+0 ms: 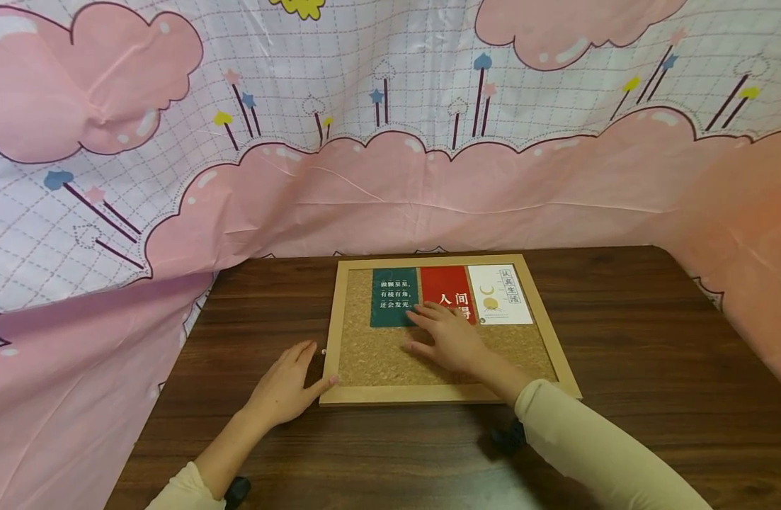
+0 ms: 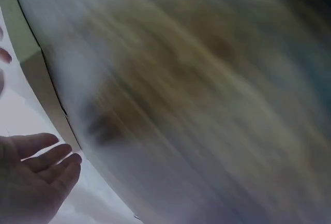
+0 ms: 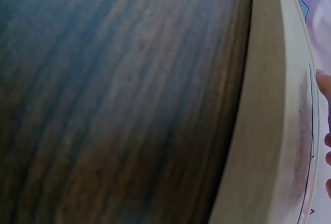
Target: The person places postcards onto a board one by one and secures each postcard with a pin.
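A cork board (image 1: 377,361) in a pale wooden frame lies on the dark wood table. Along its upper part sit three cards side by side: a green card (image 1: 390,283), a red card (image 1: 442,280) and a white card (image 1: 520,312). My right hand (image 1: 450,340) is over the board, fingers spread, and overlaps the lower edges of the green and red cards. At the board's lower left corner is my left hand (image 1: 284,386), its fingers extended and its thumb at the frame. In the left wrist view the left hand (image 2: 39,177) shows relaxed fingers, holding nothing.
Dark wooden tabletop (image 1: 645,340) surrounds the board on both sides and in front. Behind and beside it hangs a pink and white curtain (image 1: 365,191) printed with clouds. A tiny white item (image 1: 323,352) sits at the frame's left edge.
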### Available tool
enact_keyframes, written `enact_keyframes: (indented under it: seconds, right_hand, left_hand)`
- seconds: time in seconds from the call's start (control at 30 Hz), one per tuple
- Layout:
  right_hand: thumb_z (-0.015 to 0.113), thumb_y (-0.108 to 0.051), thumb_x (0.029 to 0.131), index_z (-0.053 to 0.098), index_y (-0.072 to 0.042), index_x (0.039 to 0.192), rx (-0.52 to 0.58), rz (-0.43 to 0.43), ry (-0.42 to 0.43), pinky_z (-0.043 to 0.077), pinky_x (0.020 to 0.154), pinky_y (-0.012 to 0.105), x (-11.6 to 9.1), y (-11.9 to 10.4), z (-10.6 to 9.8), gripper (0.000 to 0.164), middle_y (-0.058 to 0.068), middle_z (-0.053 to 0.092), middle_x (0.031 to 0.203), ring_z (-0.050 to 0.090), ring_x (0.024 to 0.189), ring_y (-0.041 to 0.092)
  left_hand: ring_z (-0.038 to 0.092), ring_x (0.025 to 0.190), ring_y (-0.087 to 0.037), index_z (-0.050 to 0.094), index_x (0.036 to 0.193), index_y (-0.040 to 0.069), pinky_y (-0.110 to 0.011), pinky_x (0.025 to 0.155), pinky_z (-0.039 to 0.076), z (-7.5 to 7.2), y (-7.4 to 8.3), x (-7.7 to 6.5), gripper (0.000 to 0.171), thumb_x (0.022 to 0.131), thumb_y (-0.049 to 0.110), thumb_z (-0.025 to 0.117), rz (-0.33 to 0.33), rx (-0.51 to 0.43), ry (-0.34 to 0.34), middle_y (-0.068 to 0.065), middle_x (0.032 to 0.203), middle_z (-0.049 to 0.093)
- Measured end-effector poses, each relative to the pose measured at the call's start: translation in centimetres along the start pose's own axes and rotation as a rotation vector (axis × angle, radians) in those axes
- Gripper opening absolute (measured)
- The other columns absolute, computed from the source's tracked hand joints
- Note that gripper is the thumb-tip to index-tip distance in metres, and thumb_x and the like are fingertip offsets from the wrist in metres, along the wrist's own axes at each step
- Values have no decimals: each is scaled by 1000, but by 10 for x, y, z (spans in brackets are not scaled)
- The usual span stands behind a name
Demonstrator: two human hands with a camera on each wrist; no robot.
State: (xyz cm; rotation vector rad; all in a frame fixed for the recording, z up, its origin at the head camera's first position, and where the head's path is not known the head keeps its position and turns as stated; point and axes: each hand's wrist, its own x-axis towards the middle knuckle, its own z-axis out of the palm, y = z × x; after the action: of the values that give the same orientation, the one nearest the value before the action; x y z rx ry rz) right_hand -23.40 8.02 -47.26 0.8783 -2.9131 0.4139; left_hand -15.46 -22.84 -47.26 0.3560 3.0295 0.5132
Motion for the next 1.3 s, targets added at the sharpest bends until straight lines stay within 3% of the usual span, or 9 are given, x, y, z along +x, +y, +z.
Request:
enact_keyframes:
  seconds: [0.13, 0.27, 0.5, 0.63, 0.8, 1.03, 1.2, 1.3]
  right_hand:
    - [58, -57, 90, 48, -18, 144, -7, 19, -27, 31, 111, 62, 0, 1, 7, 67, 7, 46, 150, 36, 142, 31]
    - [57, -58, 90, 46, -17, 146, -11, 25, -28, 30, 112, 61, 2, 1, 11, 70, 7, 42, 152, 32, 145, 29]
    - [54, -59, 91, 39, -19, 150, 10, 48, -59, 25, 114, 62, 2, 0, 13, 72, 7, 35, 156, 24, 149, 29]
    - [52, -60, 92, 36, -20, 151, 12, 60, -78, 23, 115, 63, 3, 1, 15, 73, 7, 32, 158, 21, 150, 29]
    - [49, -62, 93, 34, -20, 152, 19, 84, -116, 22, 115, 62, 2, 3, 17, 74, 7, 28, 159, 19, 150, 31]
    - [48, -62, 93, 33, -20, 152, 28, 94, -132, 22, 115, 63, 2, 4, 18, 74, 6, 27, 160, 18, 150, 31]
    - [48, -62, 93, 33, -20, 152, 38, 95, -139, 22, 114, 64, 3, 2, 18, 74, 6, 27, 160, 17, 150, 31]
    - [48, -62, 93, 33, -20, 152, 38, 97, -138, 22, 114, 64, 3, 2, 18, 74, 6, 27, 160, 18, 150, 31]
  left_hand:
    - [47, 127, -42, 41, 143, -4, -56, 101, 45, -3, -9, -3, 73, 93, 46, 60, -29, 13, 49, -24, 137, 49]
    - [51, 118, -39, 44, 141, -5, -53, 95, 49, -7, -17, -3, 65, 94, 37, 62, -62, -36, 81, -23, 126, 53]
    - [62, 98, -27, 50, 136, -5, -41, 83, 55, -8, -30, 4, 52, 95, 25, 62, -55, -212, 87, -17, 111, 61]
    - [65, 91, -21, 58, 130, -1, -34, 76, 56, -8, -38, 8, 43, 95, 22, 63, -106, -325, 99, -11, 103, 67]
    - [67, 95, -20, 62, 127, 6, -32, 76, 56, -7, -44, 13, 37, 94, 24, 64, -187, -411, 59, -8, 106, 70]
    - [67, 91, -14, 64, 125, 7, -25, 73, 53, -3, -43, 27, 35, 92, 19, 66, -225, -495, 7, -7, 107, 70]
    - [66, 89, -12, 64, 124, 6, -21, 72, 52, -3, -41, 30, 35, 91, 15, 67, -264, -556, -9, -8, 108, 70]
    - [68, 93, -15, 64, 125, 4, -23, 76, 54, -1, -41, 32, 34, 92, 13, 66, -255, -596, -13, -10, 109, 71]
